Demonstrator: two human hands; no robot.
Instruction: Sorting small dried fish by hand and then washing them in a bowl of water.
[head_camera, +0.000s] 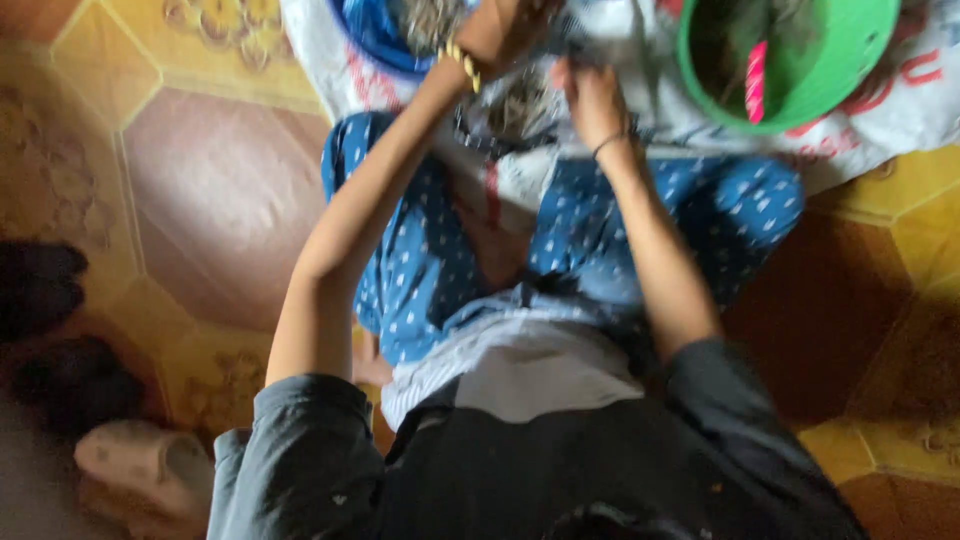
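Here, left to right: the blue basin (375, 35) sits by the left hand (500, 30), whose grip cannot be told through blur; the right hand (592, 100) curls loosely over greyish scraps (520, 100) on the white sack (880, 110); the green bowl (860, 60) stands rightmost.

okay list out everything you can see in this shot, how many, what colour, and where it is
green tub: one, green, top right, on the sack
pink tool: one, pink, inside the green tub; too blurred to tell its kind
blue tub: one, blue, top centre-left, partly out of frame
sack: one, white with red print, spread across the top under both tubs
floor tiles: many, yellow and reddish-brown, all around
dark shapes: two, black, left edge, blurred
left hand: one, gold bangle at the wrist, beside the blue tub
right hand: one, dark band at the wrist, over the sack
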